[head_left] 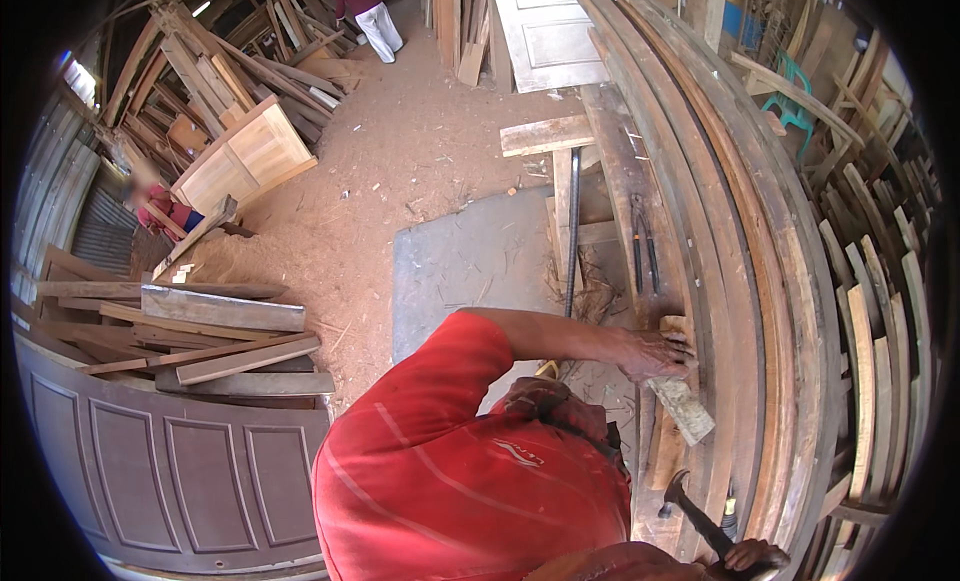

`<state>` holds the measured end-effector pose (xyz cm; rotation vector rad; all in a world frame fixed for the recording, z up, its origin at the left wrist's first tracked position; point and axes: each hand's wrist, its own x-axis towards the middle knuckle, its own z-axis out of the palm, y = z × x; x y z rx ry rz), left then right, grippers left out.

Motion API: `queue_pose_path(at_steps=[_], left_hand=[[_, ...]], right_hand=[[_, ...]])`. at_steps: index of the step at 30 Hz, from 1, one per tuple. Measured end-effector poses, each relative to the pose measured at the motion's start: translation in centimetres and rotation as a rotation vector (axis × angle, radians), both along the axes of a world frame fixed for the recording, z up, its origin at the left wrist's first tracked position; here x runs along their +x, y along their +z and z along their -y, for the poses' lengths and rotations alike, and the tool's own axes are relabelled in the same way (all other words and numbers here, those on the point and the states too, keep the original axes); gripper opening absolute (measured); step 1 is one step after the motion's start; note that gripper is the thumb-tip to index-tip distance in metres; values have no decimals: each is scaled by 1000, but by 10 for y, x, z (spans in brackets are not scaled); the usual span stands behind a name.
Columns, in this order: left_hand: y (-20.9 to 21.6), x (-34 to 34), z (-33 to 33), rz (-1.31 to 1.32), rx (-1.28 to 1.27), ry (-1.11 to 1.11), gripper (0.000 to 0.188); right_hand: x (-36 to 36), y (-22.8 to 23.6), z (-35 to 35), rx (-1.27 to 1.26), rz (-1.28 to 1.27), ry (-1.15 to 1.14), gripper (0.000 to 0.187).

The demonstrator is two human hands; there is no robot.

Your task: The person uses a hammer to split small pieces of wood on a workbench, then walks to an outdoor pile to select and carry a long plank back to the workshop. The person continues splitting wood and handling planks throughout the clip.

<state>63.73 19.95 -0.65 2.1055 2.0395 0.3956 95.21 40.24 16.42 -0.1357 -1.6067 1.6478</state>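
My left hand reaches across to the workbench, its fingers closed over a short rough wood block. The block lies at a slant on a narrow strip of wood along the bench edge. Nearer to me, my right hand grips the handle of a claw hammer, whose dark metal head lies over the bench edge, apart from the block. Beside the hammer, a black and yellow tool handle shows in part. Beyond my left hand, dark-handled pincers lie on the bench.
Long planks run along the bench on the right. A wooden stand and a grey sheet lie ahead. A brown panelled door and stacked boards are at left. One person sits far left; another stands far back.
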Motion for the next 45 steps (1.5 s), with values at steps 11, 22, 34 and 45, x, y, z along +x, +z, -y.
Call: queue_pose_path(at_steps=[11, 22, 34, 45], left_hand=[[39, 10, -5, -13, -99, -19, 71], [18, 26, 14, -105, -155, 72, 70], [-11, 82, 70, 9, 105, 616, 45], [25, 129, 87, 149, 39, 825, 60]], right_hand=[[-9, 17, 29, -226, -83, -481, 36], [11, 5, 6, -346, -100, -343, 25], [43, -44, -23, -493, -204, -31, 23], [-64, 3, 45, -12, -221, -191, 23]])
